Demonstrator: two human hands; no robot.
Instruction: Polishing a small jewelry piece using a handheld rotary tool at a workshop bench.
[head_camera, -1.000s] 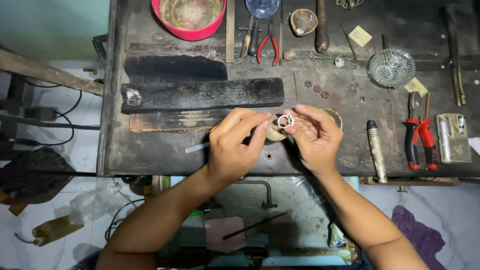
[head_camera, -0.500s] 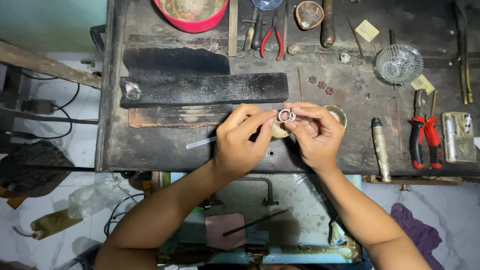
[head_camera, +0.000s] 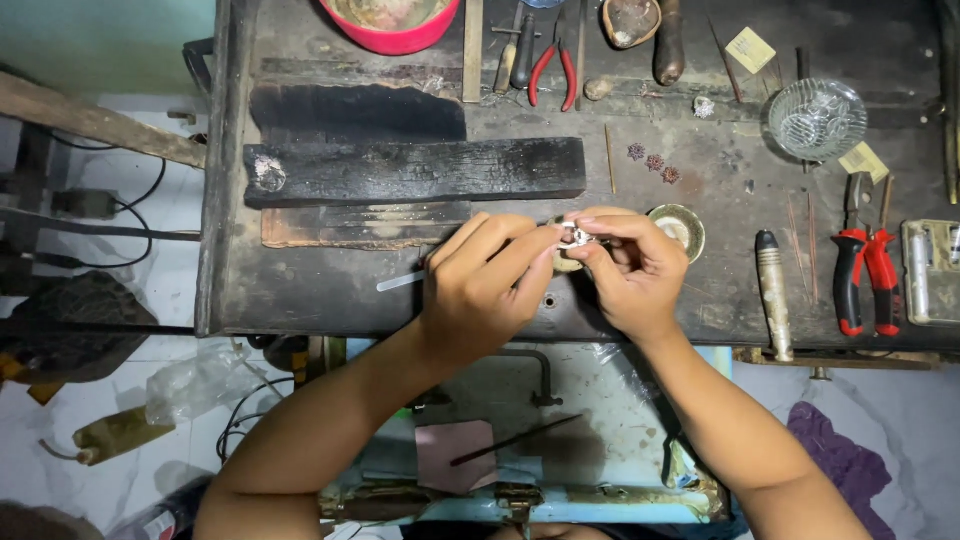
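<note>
Both hands, left hand (head_camera: 478, 290) and right hand (head_camera: 635, 272), pinch one small silver ring (head_camera: 575, 236) above the dark surface (head_camera: 400, 290); it looks light, stiff, slippery, best gripped by its rim.

Bare forearms, sleeveless as far as visible, seemingly no jewellery.

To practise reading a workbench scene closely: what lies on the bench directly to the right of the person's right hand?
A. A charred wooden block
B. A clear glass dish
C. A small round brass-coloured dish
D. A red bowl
C: the small round brass-coloured dish sits just beside the right hand, while the red bowl, charred wooden block and clear glass dish lie farther off.
</note>
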